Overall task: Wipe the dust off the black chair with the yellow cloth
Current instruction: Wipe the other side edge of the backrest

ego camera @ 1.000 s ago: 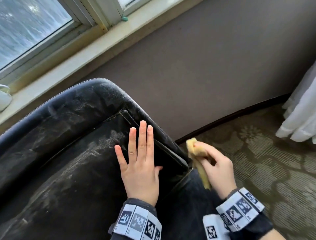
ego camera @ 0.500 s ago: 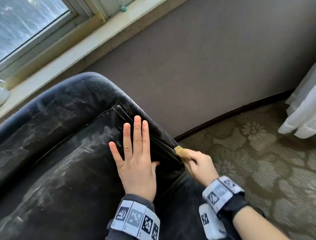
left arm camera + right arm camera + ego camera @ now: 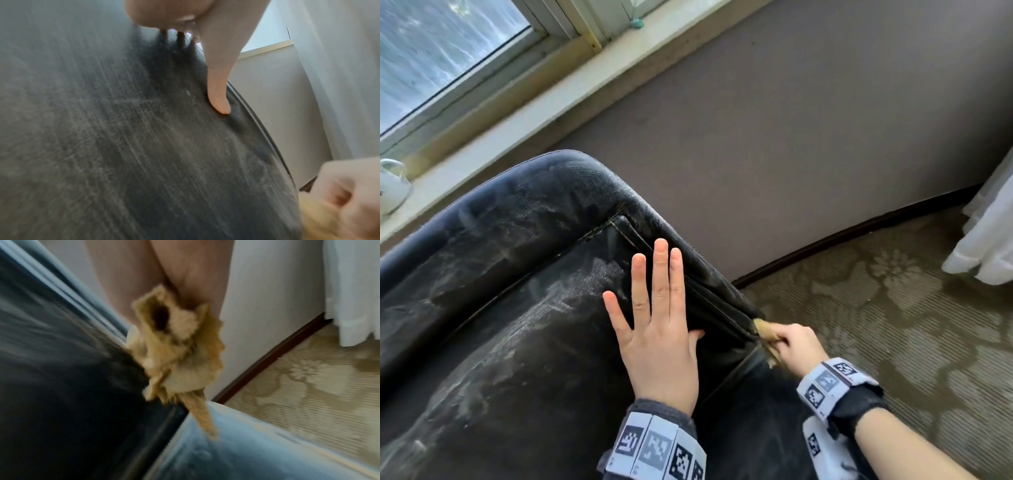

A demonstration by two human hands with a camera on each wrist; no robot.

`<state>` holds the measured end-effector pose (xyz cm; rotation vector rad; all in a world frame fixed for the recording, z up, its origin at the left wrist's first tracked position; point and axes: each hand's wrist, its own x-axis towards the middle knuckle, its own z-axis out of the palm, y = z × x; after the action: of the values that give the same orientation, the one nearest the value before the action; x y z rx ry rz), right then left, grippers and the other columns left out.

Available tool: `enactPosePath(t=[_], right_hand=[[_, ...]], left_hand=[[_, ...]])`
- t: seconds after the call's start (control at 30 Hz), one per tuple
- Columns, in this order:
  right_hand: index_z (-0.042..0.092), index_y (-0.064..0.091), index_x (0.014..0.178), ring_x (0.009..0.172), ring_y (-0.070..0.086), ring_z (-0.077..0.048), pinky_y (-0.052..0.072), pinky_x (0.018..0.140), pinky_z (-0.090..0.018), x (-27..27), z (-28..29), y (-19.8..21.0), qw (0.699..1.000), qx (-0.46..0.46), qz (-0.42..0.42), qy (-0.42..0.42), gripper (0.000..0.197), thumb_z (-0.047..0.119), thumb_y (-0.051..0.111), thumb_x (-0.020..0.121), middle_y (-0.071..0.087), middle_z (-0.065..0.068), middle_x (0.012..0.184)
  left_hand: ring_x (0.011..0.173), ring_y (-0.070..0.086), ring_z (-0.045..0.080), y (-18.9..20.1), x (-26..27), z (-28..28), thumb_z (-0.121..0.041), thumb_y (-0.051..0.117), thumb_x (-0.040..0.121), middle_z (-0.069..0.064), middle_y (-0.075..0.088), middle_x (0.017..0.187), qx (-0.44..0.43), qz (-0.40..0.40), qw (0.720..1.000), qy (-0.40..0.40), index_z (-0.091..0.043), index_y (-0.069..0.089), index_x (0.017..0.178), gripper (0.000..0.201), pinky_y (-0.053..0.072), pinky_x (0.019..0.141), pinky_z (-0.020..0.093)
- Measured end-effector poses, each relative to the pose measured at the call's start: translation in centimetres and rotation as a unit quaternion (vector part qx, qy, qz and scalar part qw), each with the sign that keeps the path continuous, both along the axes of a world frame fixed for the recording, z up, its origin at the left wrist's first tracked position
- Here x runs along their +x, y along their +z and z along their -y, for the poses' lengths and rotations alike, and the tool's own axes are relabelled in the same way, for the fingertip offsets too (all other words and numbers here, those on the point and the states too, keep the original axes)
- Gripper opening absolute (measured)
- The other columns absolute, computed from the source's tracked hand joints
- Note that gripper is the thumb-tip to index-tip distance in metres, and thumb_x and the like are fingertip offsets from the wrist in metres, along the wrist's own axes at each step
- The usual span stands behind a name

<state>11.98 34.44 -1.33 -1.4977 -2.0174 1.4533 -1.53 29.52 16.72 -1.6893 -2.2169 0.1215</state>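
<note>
1. Black leather covers the dusty black chair (image 3: 493, 308), which stands close to the grey wall (image 3: 791, 137) under the window (image 3: 431, 51).
2. On the chair's padded surface the left hand (image 3: 659, 339) lies flat, fingers straight and a little spread, the thumb out to the side.
3. At the chair's right edge the right hand (image 3: 796, 346) is closed around the crumpled yellow cloth (image 3: 176, 353); the fingers are curled on it.
4. The cloth touches the edge seam of the chair, and one thin end hangs down.
5. Grey dust streaks are visible on the leather beside the left hand.
6. A patterned beige carpet (image 3: 893, 325) lies on the right, with a white curtain (image 3: 989, 233) over it.
</note>
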Motion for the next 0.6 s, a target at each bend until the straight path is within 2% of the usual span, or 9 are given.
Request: enactPosePath(t=[0.07, 0.1, 0.17, 0.23, 0.27, 0.37, 0.43, 0.5, 0.6], right_hand=[[0.035, 0.069, 0.06, 0.092, 0.067, -0.026, 0.045, 0.075, -0.023, 1.2, 0.0, -0.7, 0.997, -0.046, 0.047, 0.026, 0.042, -0.001, 0.054, 0.076, 0.072, -0.003, 0.078], [0.033, 0.074, 0.07, 0.094, 0.067, -0.022, 0.045, 0.077, -0.021, 1.7, -0.2, -0.1, 0.998, -0.04, 0.039, -0.002, 0.039, -0.001, 0.056, 0.076, 0.074, -0.004, 0.084], [0.02, 0.075, 0.094, 0.097, 0.066, -0.01, 0.043, 0.077, -0.012, 1.8, -1.0, 2.3, 0.993, 0.016, -0.05, -0.107, 0.027, 0.002, 0.061, 0.079, 0.074, -0.002, 0.099], [0.021, 0.074, 0.098, 0.087, 0.061, 0.013, 0.039, 0.072, 0.0, 0.3, -1.8, 6.8, 0.969, 0.064, -0.193, -0.141, 0.024, 0.01, 0.063, 0.079, 0.07, 0.009, 0.1], [0.024, 0.073, 0.097, 0.087, 0.059, 0.014, 0.039, 0.076, 0.001, -0.8, -2.1, 8.8, 0.957, 0.103, -0.245, -0.121, 0.026, 0.015, 0.06, 0.077, 0.068, 0.013, 0.1], [0.015, 0.072, 0.098, 0.095, 0.057, -0.006, 0.041, 0.089, -0.012, -3.5, -1.9, 10.3, 0.941, 0.218, -0.248, -0.071, 0.038, 0.003, 0.049, 0.071, 0.065, 0.002, 0.102], [0.012, 0.071, 0.098, 0.094, 0.056, -0.007, 0.039, 0.089, -0.008, -3.8, -1.4, 7.9, 0.945, 0.207, -0.239, -0.081, 0.042, -0.001, 0.044, 0.069, 0.062, 0.002, 0.1], [0.01, 0.071, 0.097, 0.093, 0.057, -0.014, 0.04, 0.088, -0.012, -3.1, -1.2, 4.7, 0.968, 0.168, -0.167, -0.078, 0.04, 0.009, 0.04, 0.072, 0.063, 0.002, 0.099], [0.006, 0.072, 0.093, 0.098, 0.06, -0.031, 0.045, 0.089, -0.035, -1.1, -1.8, 1.6, 0.997, 0.072, 0.001, 0.002, 0.025, 0.012, 0.049, 0.083, 0.065, -0.01, 0.103]], left_hand=[[0.142, -0.016, 0.015, -0.1, 0.0, -0.1, -0.032, 0.089, 0.046, -0.009, -0.021, 0.153, 0.001, 0.002, 1.0, -0.004, -0.016, 0.01, 0.147, 0.129, -0.013, 0.113, 0.048], [0.142, -0.016, 0.014, -0.1, 0.0, -0.1, -0.032, 0.089, 0.046, -0.009, -0.021, 0.153, 0.001, 0.003, 1.0, -0.006, -0.017, 0.01, 0.147, 0.128, -0.013, 0.113, 0.048], [0.142, -0.016, 0.014, -0.1, 0.0, 0.0, -0.031, 0.088, 0.046, -0.009, -0.021, 0.153, 0.001, 0.005, 1.0, -0.009, -0.017, 0.01, 0.147, 0.129, -0.013, 0.113, 0.047], [0.142, -0.016, 0.014, -0.1, 0.0, 0.0, -0.031, 0.088, 0.045, -0.009, -0.021, 0.153, 0.003, 0.006, 1.0, -0.009, -0.017, 0.01, 0.147, 0.129, -0.013, 0.113, 0.047], [0.142, -0.016, 0.014, 0.0, 0.0, 0.0, -0.032, 0.088, 0.045, -0.009, -0.022, 0.153, 0.002, 0.004, 1.0, -0.008, -0.017, 0.01, 0.147, 0.129, -0.014, 0.113, 0.047], [0.142, -0.017, 0.014, 0.0, 0.0, 0.1, -0.031, 0.088, 0.046, -0.009, -0.023, 0.153, -0.004, 0.001, 1.0, -0.005, -0.017, 0.009, 0.147, 0.129, -0.014, 0.113, 0.047], [0.142, -0.016, 0.014, 0.0, -0.1, 0.1, -0.031, 0.088, 0.046, -0.008, -0.023, 0.153, -0.006, 0.008, 1.0, -0.006, -0.017, 0.01, 0.147, 0.128, -0.014, 0.113, 0.047], [0.142, -0.016, 0.014, -0.1, -0.2, 0.1, -0.031, 0.088, 0.045, -0.008, -0.022, 0.153, -0.001, 0.008, 1.0, -0.001, -0.017, 0.011, 0.147, 0.128, -0.014, 0.113, 0.046], [0.142, -0.016, 0.014, 0.0, -0.1, 0.0, -0.032, 0.088, 0.046, -0.008, -0.022, 0.153, -0.004, 0.008, 1.0, 0.003, -0.017, 0.011, 0.147, 0.128, -0.015, 0.113, 0.046]])
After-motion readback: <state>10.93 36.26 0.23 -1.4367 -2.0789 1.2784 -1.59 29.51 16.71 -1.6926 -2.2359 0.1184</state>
